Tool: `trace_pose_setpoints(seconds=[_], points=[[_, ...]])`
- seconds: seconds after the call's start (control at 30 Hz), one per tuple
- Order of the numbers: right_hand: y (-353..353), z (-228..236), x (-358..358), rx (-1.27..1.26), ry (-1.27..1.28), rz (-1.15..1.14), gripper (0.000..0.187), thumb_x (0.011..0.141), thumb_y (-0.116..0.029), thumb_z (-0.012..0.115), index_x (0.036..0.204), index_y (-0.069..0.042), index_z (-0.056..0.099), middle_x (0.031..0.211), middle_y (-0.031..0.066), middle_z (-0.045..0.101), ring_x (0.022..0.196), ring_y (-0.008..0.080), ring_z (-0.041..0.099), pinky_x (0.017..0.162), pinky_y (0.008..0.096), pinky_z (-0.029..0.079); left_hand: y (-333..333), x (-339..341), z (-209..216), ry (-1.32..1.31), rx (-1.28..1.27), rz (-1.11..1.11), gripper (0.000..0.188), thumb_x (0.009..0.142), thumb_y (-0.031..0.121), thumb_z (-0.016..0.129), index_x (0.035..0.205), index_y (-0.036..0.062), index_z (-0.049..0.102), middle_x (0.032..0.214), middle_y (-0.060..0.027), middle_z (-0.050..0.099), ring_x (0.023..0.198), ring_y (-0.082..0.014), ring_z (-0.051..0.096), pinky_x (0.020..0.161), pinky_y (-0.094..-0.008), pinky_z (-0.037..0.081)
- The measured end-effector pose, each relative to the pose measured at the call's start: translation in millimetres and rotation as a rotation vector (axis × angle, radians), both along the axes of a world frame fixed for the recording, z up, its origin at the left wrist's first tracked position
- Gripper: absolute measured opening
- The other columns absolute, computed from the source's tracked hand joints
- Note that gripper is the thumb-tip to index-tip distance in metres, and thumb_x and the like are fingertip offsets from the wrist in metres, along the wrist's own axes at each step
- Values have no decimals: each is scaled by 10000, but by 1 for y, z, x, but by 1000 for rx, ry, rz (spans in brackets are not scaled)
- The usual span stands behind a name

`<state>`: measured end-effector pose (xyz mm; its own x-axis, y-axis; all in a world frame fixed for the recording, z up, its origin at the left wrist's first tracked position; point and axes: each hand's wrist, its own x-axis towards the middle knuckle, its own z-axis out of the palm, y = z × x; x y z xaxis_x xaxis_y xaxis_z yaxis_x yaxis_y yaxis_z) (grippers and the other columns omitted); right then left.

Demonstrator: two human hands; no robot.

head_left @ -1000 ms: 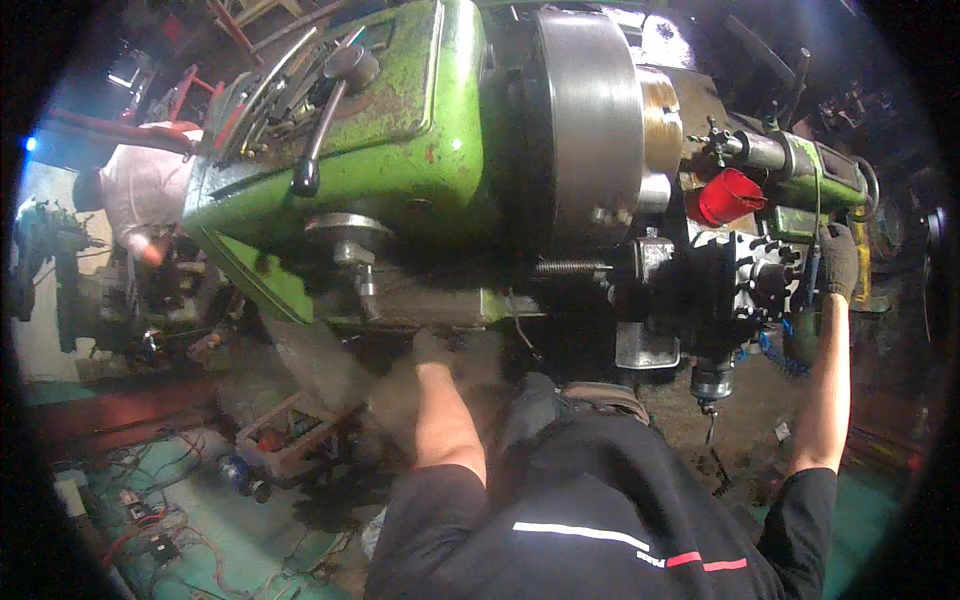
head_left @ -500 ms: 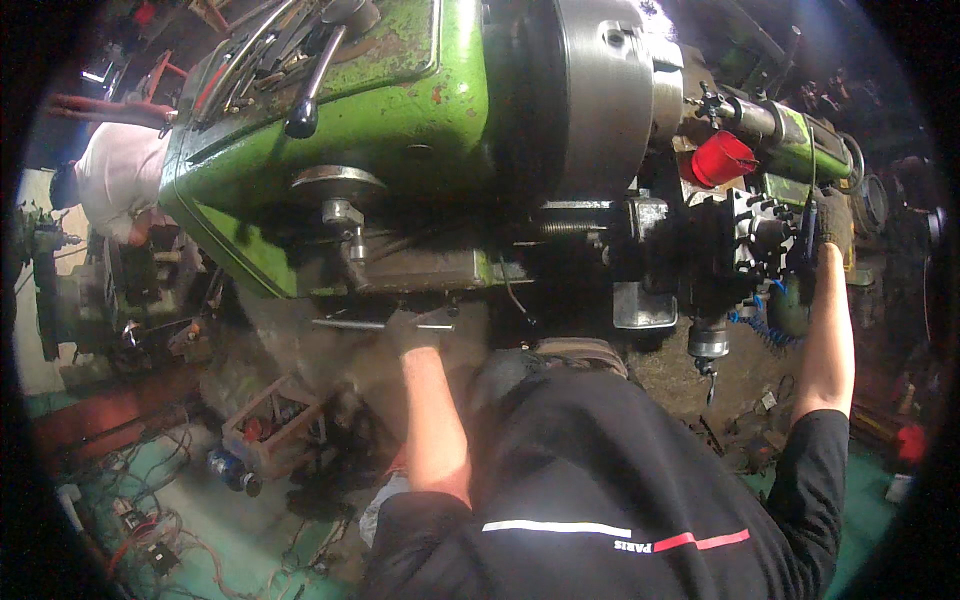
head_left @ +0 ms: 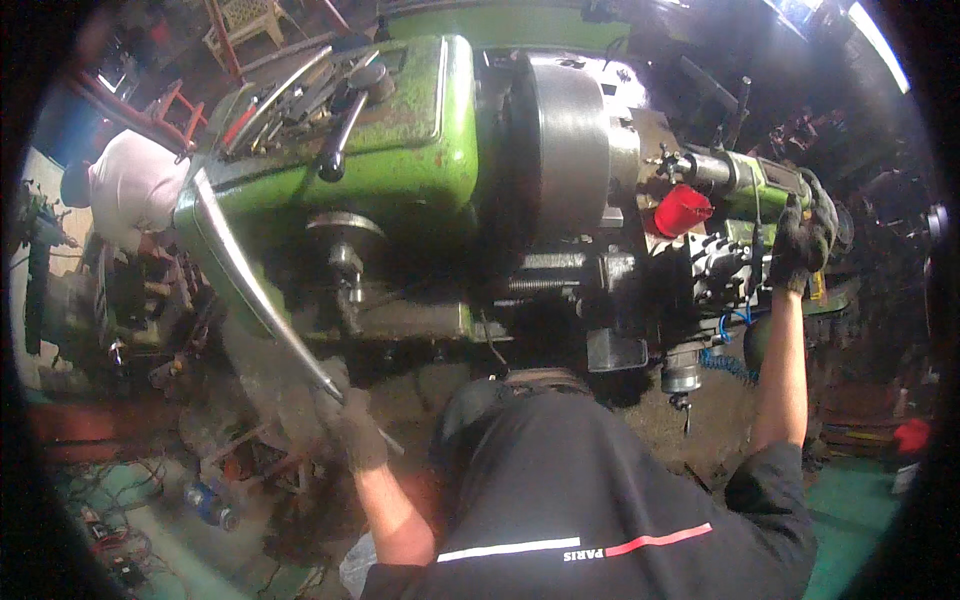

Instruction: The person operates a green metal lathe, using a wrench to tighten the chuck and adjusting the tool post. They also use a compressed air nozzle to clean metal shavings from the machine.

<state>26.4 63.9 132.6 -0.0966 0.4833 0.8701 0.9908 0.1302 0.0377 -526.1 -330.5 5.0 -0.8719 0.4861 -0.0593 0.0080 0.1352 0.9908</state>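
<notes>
My left hand [head_left: 350, 425], in a dark work glove, is closed around a long, shiny metal rod [head_left: 262, 305]. The rod slants up and left from the hand, passing before the headstock's left end; it looks bent, partly by the lens. My right hand [head_left: 803, 240], also gloved, is raised at the tailstock [head_left: 765, 188] of a green lathe, beside its handwheel. Its fingers point upward and look spread; whether they touch the wheel is unclear. Left of that hand sit the tool post [head_left: 722, 262] and a red cup [head_left: 683, 211].
The green headstock [head_left: 420, 150] carries a large chuck [head_left: 570, 150], a black-knobbed lever [head_left: 345, 135] and loose tools on top. Another person in a pale top [head_left: 135, 185] is at the far left. A blue cylindrical object [head_left: 208, 503] and cables lie on the green floor.
The rod has swung from level to steeply slanted as my left hand moved left and down. My right hand has come up into clear sight by the tailstock. The view has shifted.
</notes>
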Motion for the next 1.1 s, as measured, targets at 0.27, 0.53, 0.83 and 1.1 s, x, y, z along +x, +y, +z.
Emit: trace_pose_setpoints(seconds=[0.27, 0.53, 0.83, 1.1], points=[[-175, 119, -177, -413, -179, 826, 575, 892, -466, 836, 1342, -116, 756, 1379, 152, 681, 1307, 408, 642, 1137, 565, 508, 72, 61, 64, 834, -373, -868, 412, 808, 0, 686, 1219, 23, 690, 1162, -165, 665, 1086, -353, 654, 936, -482, 543], [-184, 67, -148, -1128, -635, 518, 203, 821, -370, 841, 921, -195, 813, 842, 75, 789, 880, 334, 798, 790, 493, 603, 163, 153, 80, 985, 189, -1509, 291, 797, 204, 797, 1055, 87, 729, 1124, -145, 701, 1075, -373, 675, 917, -491, 499], [-194, 58, -26, -892, -179, 249, 165, 833, -323, 840, 860, -167, 793, 776, 118, 730, 732, 377, 739, 654, 519, 559, 295, 149, 66, 1040, 14, -666, 840, 997, 440, 776, 1662, 64, 426, 1724, -318, 337, 1592, -508, 369, 1301, -586, 355], [-99, 58, -21, -689, 79, 304, 224, 849, -266, 826, 1055, -181, 809, 830, 95, 740, 742, 357, 731, 678, 499, 571, 356, 176, 64, 1383, -241, -348, 1040, 961, 579, 762, 1729, 25, 330, 1743, -349, 314, 1598, -525, 349, 1269, -667, 353]])
